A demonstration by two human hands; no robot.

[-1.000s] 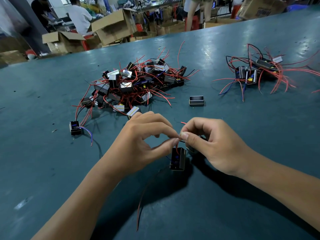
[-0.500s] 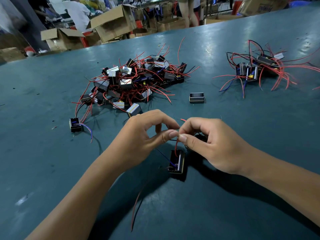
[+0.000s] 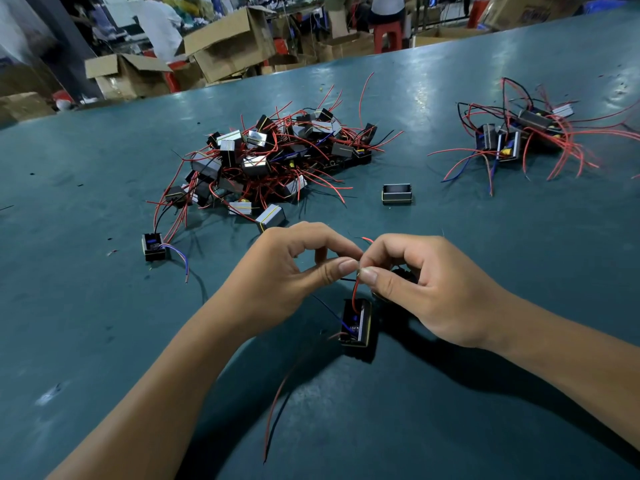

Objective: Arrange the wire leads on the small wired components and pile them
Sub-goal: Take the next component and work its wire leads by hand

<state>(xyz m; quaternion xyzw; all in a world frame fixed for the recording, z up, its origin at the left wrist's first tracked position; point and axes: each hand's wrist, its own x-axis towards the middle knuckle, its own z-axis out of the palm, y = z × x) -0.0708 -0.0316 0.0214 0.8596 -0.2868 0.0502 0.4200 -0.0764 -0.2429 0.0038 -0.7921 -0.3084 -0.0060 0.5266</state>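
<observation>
A small black wired component (image 3: 356,322) hangs just above the teal table (image 3: 86,323) below my fingertips. My left hand (image 3: 287,271) and my right hand (image 3: 426,282) meet thumb to thumb and pinch its red wire lead (image 3: 354,296) between them. A blue lead and a long red lead (image 3: 277,393) trail down and to the left from it. A big tangled pile of components (image 3: 273,161) with red wires lies beyond my left hand. A smaller pile (image 3: 523,136) lies at the far right.
One lone component (image 3: 154,247) with a blue lead lies at the left, and a bare black part (image 3: 397,194) sits between the piles. Cardboard boxes (image 3: 228,43) and people stand past the table's far edge.
The component has swung a little lower and nearer under my fingers. Both hands have kept their pinch on the lead and hardly moved.
</observation>
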